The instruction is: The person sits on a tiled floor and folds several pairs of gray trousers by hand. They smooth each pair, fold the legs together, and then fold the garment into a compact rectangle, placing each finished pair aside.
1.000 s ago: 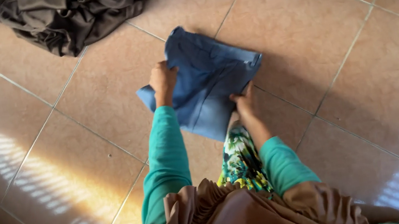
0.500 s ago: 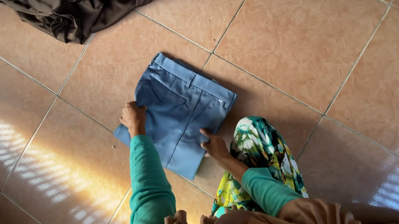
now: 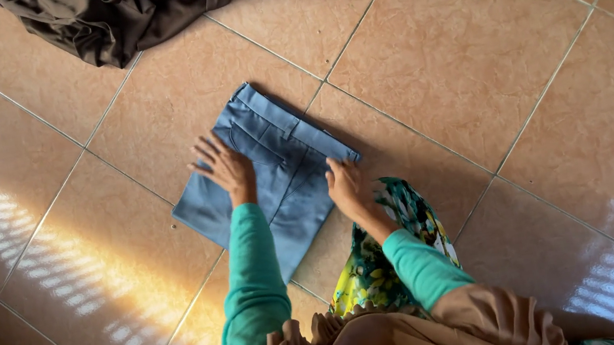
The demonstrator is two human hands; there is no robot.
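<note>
A pair of blue-grey trousers lies folded into a flat rectangle on the tan tiled floor, waistband toward the far side. My left hand rests flat on its left half, fingers spread. My right hand presses flat on the right edge of the fold. Both arms wear teal sleeves. Neither hand grips the cloth.
A heap of dark brown cloth lies on the tiles at the top left. A floral green and yellow garment covers my legs below the trousers. Sunlight stripes fall across the floor tiles at left and at the lower right.
The trousers have gone from a loose bundle held in both hands to a flat folded rectangle on the floor. Both hands have let go and now lie flat on it.
</note>
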